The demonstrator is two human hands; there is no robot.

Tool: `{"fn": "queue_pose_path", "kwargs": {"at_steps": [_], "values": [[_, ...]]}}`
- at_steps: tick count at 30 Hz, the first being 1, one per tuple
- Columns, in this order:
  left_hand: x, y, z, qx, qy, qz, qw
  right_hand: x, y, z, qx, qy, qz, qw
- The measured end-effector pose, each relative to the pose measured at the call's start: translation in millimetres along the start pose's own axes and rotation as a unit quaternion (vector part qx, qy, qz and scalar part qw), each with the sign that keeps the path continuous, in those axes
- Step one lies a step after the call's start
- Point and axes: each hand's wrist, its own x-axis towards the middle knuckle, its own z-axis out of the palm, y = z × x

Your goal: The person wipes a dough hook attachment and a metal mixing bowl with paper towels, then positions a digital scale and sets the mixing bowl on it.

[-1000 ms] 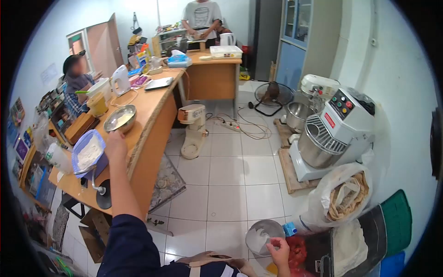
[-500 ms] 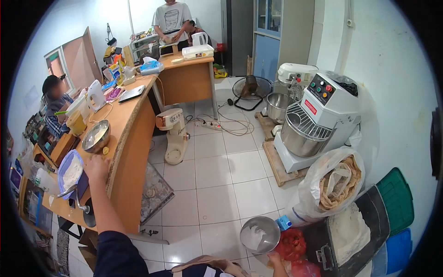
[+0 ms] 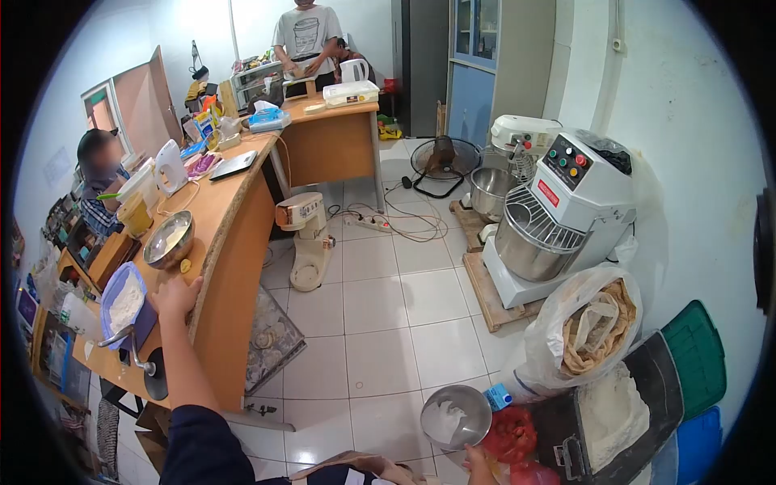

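Note:
My left hand (image 3: 175, 297) lies on the wooden table's edge with its fingers spread. Just beyond its fingertips is a small yellow piece (image 3: 185, 265), beside a steel bowl (image 3: 183, 246) with pale contents. To the left of this hand stands a purple tub (image 3: 142, 323) of white flour (image 3: 127, 303), with a metal crank handle (image 3: 121, 336) by it. Low in the view, my right hand (image 3: 478, 466) is at the rim of a metal mixing bowl (image 3: 475, 424), its fingers partly hidden. Something white (image 3: 446, 420) lies inside that bowl.
A dark bin of flour (image 3: 614, 416), red bags (image 3: 509, 436), a blue carton (image 3: 497, 396) and a large plastic sack (image 3: 550, 347) are at right. Dough mixers (image 3: 558, 210) stand beyond. A stand mixer (image 3: 307, 238) and cables (image 3: 396, 222) are on the floor. Two people work at the tables.
My left hand's fingers have shifted slightly on the table edge. My right hand has moved a little to the left along the bowl's rim. The view has tilted slightly.

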Motion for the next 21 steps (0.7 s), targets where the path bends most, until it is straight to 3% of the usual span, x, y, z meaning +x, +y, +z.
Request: {"fn": "queue_pose_path", "kwargs": {"at_steps": [3, 6, 8, 11, 15, 18, 21], "values": [[8, -6, 17, -0.033, 0.127, 0.002, 0.991, -14, -14, -1, 0.033, -0.058, 0.018, 0.998], [34, -13, 40, -0.048, 0.189, 0.114, 0.974, 10, -5, -2, 0.054, -0.084, 0.051, 0.994], [44, -5, 48, -0.063, 0.156, 0.121, 0.978, 54, 15, 7, 0.063, -0.054, 0.066, 0.994], [36, 2, 38, -0.061, 0.115, 0.078, 0.988, 12, -8, 14, 0.064, -0.045, -0.005, 0.997], [25, 3, 20, -0.045, 0.042, 0.021, 0.998, 10, -8, 14, 0.076, -0.015, 0.031, 0.997], [34, -1, 31, -0.099, 0.116, -0.002, 0.988, 33, 1, 18, 0.043, -0.015, 0.046, 0.998], [36, -1, 32, -0.103, 0.123, -0.007, 0.987, 5, -15, 26, 0.221, 0.019, 0.002, 0.975]]}}
